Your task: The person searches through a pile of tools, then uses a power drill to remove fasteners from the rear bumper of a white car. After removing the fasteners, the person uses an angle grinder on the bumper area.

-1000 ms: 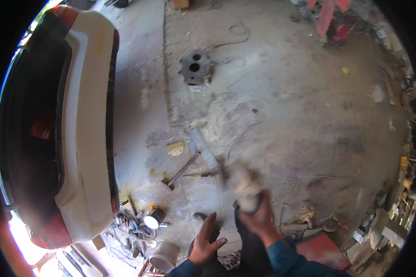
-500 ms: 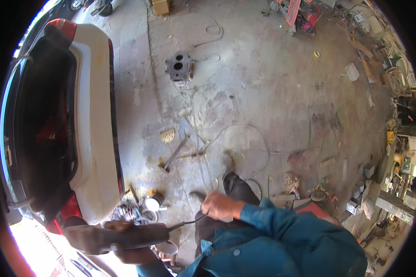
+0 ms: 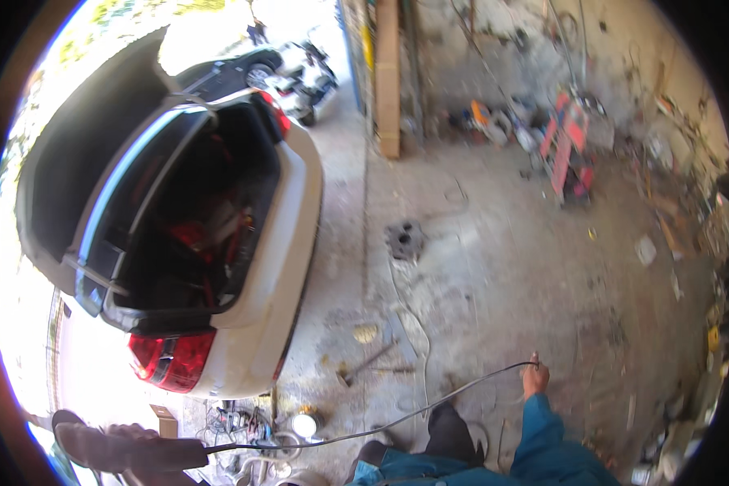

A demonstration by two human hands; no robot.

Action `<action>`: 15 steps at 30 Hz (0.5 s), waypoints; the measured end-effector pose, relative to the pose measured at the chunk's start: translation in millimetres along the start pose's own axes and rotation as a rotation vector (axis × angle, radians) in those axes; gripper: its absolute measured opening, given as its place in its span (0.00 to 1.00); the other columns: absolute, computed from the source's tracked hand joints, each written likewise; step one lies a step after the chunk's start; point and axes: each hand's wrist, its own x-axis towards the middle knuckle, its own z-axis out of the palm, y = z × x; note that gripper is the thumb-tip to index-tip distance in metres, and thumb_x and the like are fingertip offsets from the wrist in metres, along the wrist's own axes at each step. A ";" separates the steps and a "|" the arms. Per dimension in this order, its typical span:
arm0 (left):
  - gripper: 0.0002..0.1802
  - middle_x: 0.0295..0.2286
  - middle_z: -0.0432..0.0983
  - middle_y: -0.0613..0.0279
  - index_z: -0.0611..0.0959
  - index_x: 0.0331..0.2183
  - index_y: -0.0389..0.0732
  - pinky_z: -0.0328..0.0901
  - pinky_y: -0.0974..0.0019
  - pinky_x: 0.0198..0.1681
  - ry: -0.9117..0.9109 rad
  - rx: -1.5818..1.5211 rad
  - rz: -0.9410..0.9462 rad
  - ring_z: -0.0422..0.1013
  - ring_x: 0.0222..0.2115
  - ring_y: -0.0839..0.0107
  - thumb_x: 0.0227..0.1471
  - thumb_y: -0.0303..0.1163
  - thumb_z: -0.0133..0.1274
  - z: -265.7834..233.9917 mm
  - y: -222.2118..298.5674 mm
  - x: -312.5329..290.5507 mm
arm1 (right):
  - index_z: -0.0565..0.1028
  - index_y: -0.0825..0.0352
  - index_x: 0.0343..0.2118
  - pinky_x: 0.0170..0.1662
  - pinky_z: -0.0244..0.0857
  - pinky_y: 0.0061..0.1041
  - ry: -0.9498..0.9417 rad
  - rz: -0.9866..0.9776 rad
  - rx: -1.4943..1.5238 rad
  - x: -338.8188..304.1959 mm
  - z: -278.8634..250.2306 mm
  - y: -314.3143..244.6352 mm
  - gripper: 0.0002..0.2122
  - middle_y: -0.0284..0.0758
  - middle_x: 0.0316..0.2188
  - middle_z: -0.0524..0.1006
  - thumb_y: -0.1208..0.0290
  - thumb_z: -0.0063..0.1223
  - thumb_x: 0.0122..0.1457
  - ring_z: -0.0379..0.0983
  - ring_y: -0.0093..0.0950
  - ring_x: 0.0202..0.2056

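At the lower left, my left hand (image 3: 128, 435) is wrapped round a dark, elongated corded power tool (image 3: 178, 455); its exact kind is unclear. The tool is held level, off the floor, near the rear of a white car (image 3: 293, 251). A black power cord (image 3: 413, 415) leaves its right end and runs up across my front in a long curve. Out to the right, my right hand (image 3: 535, 379) is closed on that cord, with the arm stretched forward.
The car's trunk lid (image 3: 97, 146) is raised. A metal engine block (image 3: 405, 241) and a long-handled hammer (image 3: 368, 363) lie on the concrete floor. Tools and cables are heaped by my feet, near a round tin (image 3: 304, 425). A red-framed machine (image 3: 567, 146) stands farther back.
My right hand has moved from near the tool out to the right, and the cord is now stretched between them. The tool has shifted left. The view has tilted up, showing the open trunk.
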 end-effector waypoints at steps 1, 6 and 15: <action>0.35 0.40 0.74 0.55 0.66 0.63 0.36 0.73 0.60 0.49 0.076 -0.057 -0.043 0.75 0.40 0.63 0.63 0.39 0.62 -42.9 -14.8 -17.7 | 0.79 0.76 0.24 0.32 0.66 0.44 -0.048 -0.054 -0.033 -9.0 9.6 -16.9 0.27 0.52 0.19 0.78 0.53 0.52 0.73 0.74 0.39 0.21; 0.41 0.44 0.81 0.48 0.79 0.53 0.32 0.78 0.49 0.48 0.011 -0.005 -0.555 0.82 0.41 0.54 0.45 0.48 0.74 4.6 -58.6 -98.7 | 0.82 0.69 0.30 0.33 0.74 0.41 -0.564 -0.819 0.004 -235.3 39.0 -201.3 0.15 0.50 0.24 0.81 0.60 0.65 0.63 0.83 0.43 0.29; 0.56 0.62 0.71 0.33 0.71 0.64 0.23 0.61 0.41 0.70 0.189 -0.452 -0.836 0.72 0.61 0.39 0.36 0.39 0.71 23.5 -41.4 -197.9 | 0.75 0.63 0.48 0.39 0.75 0.51 -1.744 -1.258 -0.500 -495.3 103.8 -242.3 0.11 0.51 0.35 0.83 0.64 0.55 0.68 0.81 0.56 0.39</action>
